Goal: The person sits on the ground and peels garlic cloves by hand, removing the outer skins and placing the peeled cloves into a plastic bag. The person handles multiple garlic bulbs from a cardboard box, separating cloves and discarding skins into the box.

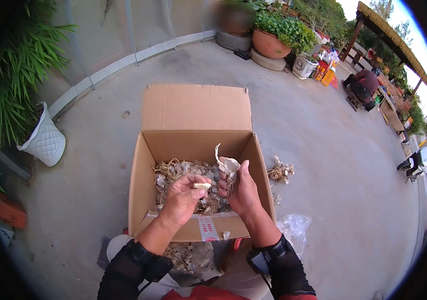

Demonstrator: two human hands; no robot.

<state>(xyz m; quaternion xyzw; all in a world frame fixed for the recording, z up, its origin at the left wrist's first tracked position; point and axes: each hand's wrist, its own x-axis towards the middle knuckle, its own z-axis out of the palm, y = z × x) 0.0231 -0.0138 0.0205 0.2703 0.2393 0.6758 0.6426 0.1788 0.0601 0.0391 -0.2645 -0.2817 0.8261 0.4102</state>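
Note:
Over an open cardboard box, my left hand pinches a pale garlic clove between thumb and fingers. Just right of it, my right hand holds a garlic bulb in papery skin, its dry stalk pointing up and its roots hanging down. The two hands are apart. Dry garlic skins, roots and stalks cover the bottom of the box. A small piece of garlic or skin lies on the near flap. Below the box, a clear bag contains many pale pieces, partly hidden by the flap.
A clump of dry garlic stalks and a crumpled clear plastic bag lie on the concrete floor, right of the box. A white planter stands at left, a terracotta pot at the back. A person crouches far off at right.

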